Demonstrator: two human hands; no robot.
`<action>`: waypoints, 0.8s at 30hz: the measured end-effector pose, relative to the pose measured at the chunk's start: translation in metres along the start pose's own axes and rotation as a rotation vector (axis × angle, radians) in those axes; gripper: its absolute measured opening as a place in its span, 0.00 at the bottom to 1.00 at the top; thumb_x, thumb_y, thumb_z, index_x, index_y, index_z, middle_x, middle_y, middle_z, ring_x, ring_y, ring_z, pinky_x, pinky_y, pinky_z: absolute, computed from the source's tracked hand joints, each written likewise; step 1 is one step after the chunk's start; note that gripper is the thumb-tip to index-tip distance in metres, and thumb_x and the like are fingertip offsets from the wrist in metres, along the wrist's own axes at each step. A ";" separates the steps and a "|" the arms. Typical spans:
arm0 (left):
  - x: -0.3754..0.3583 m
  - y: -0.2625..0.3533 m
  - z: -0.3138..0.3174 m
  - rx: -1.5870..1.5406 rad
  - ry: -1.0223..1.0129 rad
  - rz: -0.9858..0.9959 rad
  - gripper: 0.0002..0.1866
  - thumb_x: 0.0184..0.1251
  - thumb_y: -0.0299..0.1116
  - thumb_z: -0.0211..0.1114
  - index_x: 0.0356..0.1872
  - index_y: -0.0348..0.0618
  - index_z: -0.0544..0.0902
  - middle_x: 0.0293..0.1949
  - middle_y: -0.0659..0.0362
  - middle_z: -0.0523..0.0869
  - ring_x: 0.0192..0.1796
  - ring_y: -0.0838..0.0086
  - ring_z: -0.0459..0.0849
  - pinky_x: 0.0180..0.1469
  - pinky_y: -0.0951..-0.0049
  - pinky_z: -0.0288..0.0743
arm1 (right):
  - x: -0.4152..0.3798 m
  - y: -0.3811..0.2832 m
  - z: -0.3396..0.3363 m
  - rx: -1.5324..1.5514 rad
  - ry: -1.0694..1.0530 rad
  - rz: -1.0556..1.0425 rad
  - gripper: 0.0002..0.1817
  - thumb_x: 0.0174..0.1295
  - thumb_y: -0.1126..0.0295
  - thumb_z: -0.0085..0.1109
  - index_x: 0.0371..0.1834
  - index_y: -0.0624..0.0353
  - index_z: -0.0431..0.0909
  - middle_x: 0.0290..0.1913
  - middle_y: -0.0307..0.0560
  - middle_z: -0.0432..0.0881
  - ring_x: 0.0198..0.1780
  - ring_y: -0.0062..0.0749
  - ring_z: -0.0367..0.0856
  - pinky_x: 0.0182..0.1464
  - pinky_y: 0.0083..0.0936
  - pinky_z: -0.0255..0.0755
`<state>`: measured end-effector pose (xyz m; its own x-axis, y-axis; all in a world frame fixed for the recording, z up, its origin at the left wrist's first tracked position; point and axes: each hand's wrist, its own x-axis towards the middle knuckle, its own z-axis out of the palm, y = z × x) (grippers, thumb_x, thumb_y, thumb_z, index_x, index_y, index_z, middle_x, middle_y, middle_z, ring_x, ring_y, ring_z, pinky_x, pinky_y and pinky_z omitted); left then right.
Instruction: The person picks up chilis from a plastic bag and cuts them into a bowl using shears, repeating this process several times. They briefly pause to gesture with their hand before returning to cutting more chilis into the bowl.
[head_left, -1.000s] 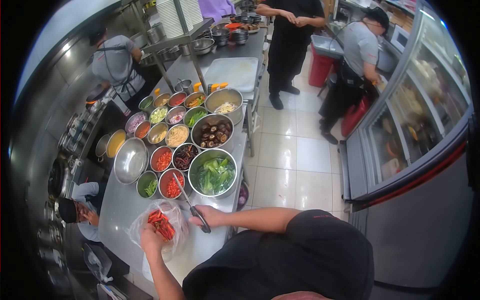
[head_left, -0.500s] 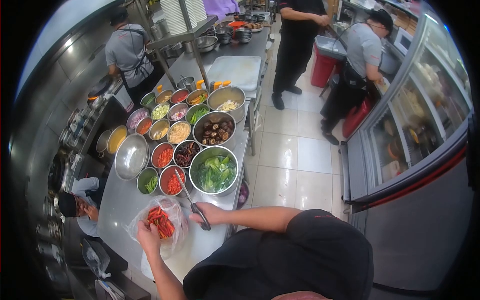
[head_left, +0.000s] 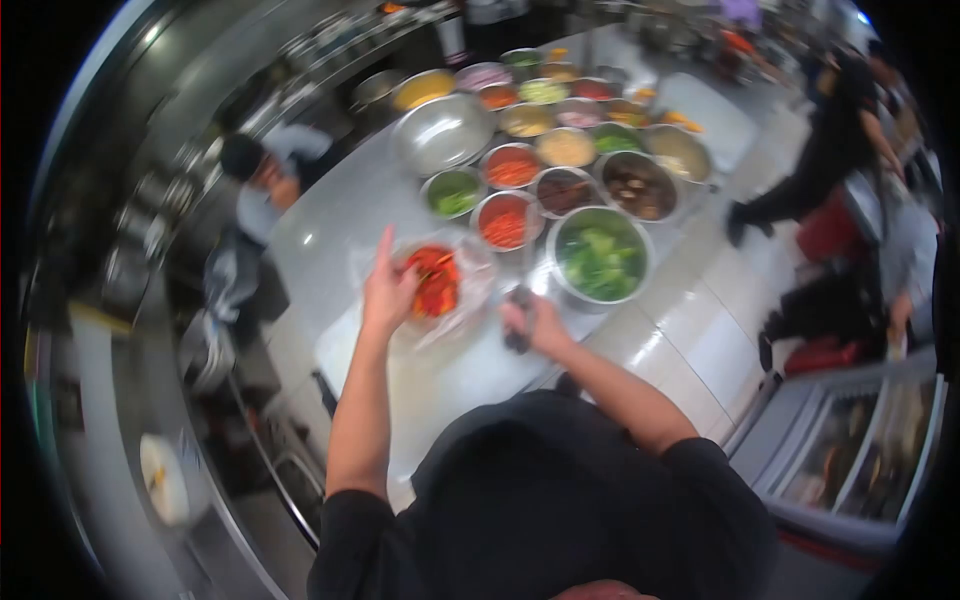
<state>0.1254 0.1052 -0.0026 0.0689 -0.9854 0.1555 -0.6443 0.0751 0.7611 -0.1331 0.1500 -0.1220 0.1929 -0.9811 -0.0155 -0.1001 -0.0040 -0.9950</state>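
Observation:
A clear plastic bag (head_left: 472, 268) full of red chilies (head_left: 436, 282) lies spread on the steel table. My left hand (head_left: 388, 288) is at the bag's left side, fingers stretched upward and thumb apart, right beside the chilies. To the right of the bag, my right hand (head_left: 540, 322) is closed around the dark handles of a pair of scissors (head_left: 518, 305), whose blades point away from me. Just past the scissors stands a metal pot of leafy greens (head_left: 602, 256). A steel container of chopped red pieces (head_left: 505, 222) sits behind the bag. Motion blurs the view.
Several steel containers of cut vegetables and mushrooms (head_left: 636, 186) crowd the table's far side, with a large metal bowl (head_left: 443, 135) at their left. A white board (head_left: 450, 370) lies near me. People work at left and right; a glass-door fridge (head_left: 850, 450) stands at lower right.
The view has swung, so the table and containers sit higher and tilted. My left hand has loosened from its pinch at the chilies, fingers now extended. The scissors stay in my right hand.

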 end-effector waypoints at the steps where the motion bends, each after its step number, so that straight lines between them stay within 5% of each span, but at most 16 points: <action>1: -0.002 0.005 -0.002 -0.018 0.004 -0.002 0.39 0.61 0.26 0.60 0.75 0.54 0.59 0.34 0.52 0.85 0.34 0.64 0.83 0.43 0.66 0.77 | -0.003 -0.016 0.000 0.112 -0.006 0.097 0.20 0.64 0.60 0.65 0.49 0.64 0.73 0.30 0.45 0.81 0.31 0.25 0.80 0.36 0.26 0.77; 6: 0.000 -0.011 0.000 0.073 -0.055 0.082 0.25 0.59 0.23 0.59 0.61 0.47 0.77 0.42 0.49 0.87 0.44 0.62 0.87 0.50 0.66 0.79 | -0.008 -0.032 0.000 0.121 0.010 0.093 0.19 0.67 0.60 0.62 0.50 0.64 0.71 0.29 0.41 0.80 0.28 0.22 0.80 0.32 0.23 0.75; 19: -0.002 0.007 0.015 0.109 -0.149 0.164 0.13 0.60 0.29 0.64 0.46 0.41 0.85 0.43 0.46 0.84 0.46 0.54 0.82 0.53 0.61 0.75 | -0.009 -0.036 -0.001 0.233 0.001 0.106 0.19 0.68 0.61 0.60 0.51 0.64 0.69 0.28 0.41 0.79 0.27 0.22 0.79 0.31 0.23 0.74; 23: -0.005 -0.006 0.023 0.184 -0.081 0.303 0.10 0.62 0.33 0.64 0.41 0.41 0.86 0.40 0.48 0.85 0.46 0.54 0.82 0.54 0.58 0.74 | -0.002 -0.013 0.000 0.026 0.003 0.009 0.18 0.68 0.60 0.61 0.52 0.61 0.72 0.30 0.43 0.81 0.30 0.24 0.81 0.33 0.26 0.76; 24: 0.000 -0.023 0.031 0.155 -0.066 0.342 0.09 0.62 0.30 0.63 0.41 0.40 0.85 0.39 0.47 0.85 0.44 0.54 0.83 0.51 0.58 0.76 | -0.001 0.004 0.004 -0.073 0.093 -0.179 0.19 0.67 0.58 0.61 0.53 0.59 0.72 0.30 0.43 0.81 0.31 0.24 0.81 0.33 0.27 0.76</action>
<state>0.1164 0.0989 -0.0395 -0.2161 -0.9154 0.3396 -0.7293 0.3826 0.5672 -0.1303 0.1516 -0.1262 0.1230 -0.9772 0.1732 -0.1434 -0.1902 -0.9712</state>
